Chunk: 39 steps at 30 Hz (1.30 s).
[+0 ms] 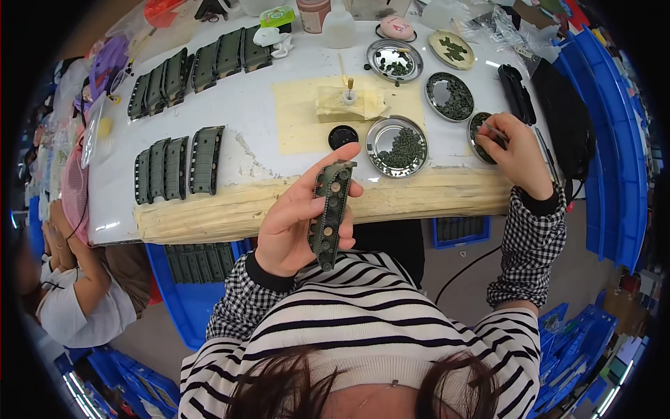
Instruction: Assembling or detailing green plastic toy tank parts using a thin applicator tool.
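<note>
Biggest thing in view is the white work table (279, 63), with a yellowish mat (300, 126) taped over the middle and a padded front edge. Past the left hand's grip, up and off to its left, rows of dark green track pieces (180, 165) lie flat on the table, with another batch (202, 66) farther back. Blue bins (614, 174) line up beyond the right hand, on its outer side.

The left hand (296, 220) is up off the table, close to the person's chest, fingers wrapped around a long dark green track assembly (331, 213) with round wheels down its middle. It's clamped between thumb and fingers, standing roughly upright with a slight tilt, top end by the fingertips.

Just past the top of that piece sits a round metal dish (397, 146) full of small dark green parts, and beside it a small black lid (343, 137). Three more dishes sit farther out: one (394, 61), one (451, 96), and a flatter one (451, 49).

The right hand (515, 157) is out on the table, pinched shut on thin metal tweezers (494, 131), tips reaching into another dish of parts (477, 133) that the hand mostly covers.
</note>
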{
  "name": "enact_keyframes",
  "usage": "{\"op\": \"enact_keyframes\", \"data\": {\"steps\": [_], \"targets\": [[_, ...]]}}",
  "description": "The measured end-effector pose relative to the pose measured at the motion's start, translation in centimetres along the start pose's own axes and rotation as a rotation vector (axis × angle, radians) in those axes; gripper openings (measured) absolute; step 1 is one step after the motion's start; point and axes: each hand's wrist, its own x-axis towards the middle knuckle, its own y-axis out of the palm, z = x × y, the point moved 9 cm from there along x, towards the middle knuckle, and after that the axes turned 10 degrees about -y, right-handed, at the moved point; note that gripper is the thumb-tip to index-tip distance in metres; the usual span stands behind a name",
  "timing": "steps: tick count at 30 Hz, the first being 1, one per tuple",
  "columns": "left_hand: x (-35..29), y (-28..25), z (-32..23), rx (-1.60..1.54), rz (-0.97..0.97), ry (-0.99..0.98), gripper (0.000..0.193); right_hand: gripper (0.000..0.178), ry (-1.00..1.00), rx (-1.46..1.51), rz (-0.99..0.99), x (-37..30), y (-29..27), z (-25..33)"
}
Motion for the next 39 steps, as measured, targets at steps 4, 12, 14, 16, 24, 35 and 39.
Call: {"op": "enact_keyframes", "data": {"steps": [4,12,14,16,24,35,39], "targets": [[-0.2,-0.3,0.1,0.024,0.057,-0.014,0.068,0.013,-0.072,-0.085,-0.007,-0.1,-0.3,0.3],[-0.7,-0.4,-0.6,0.252,-0.109,0.054,0.069,0.013,0.005,-0.102,-0.132,-1.2,-1.5,1.3],[-0.8,-0.2,-0.6,0.267,-0.11,0.066,0.07,0.013,0.003,-0.084,-0.143,-1.3,-1.6,1.4],[-0.8,-0.1,-0.6,0.282,-0.103,0.068,0.072,0.015,-0.054,-0.069,-0.19,-1.4,-1.7,1.4],[-1.0,0.1,-0.8,0.34,-0.13,0.094,0.071,0.014,-0.097,0.002,-0.26,-1.9,-1.5,0.6],[-0.3,-0.1,-0.2,0.64,-0.307,0.143,0.026,0.014,-0.093,0.654,-0.29,-1.4,3.7,11.2],[-0.2,-0.2,-0.5,0.492,-0.299,0.152,0.025,0.019,-0.22,0.909,-0.309,-0.2,6.7,14.2]]}}
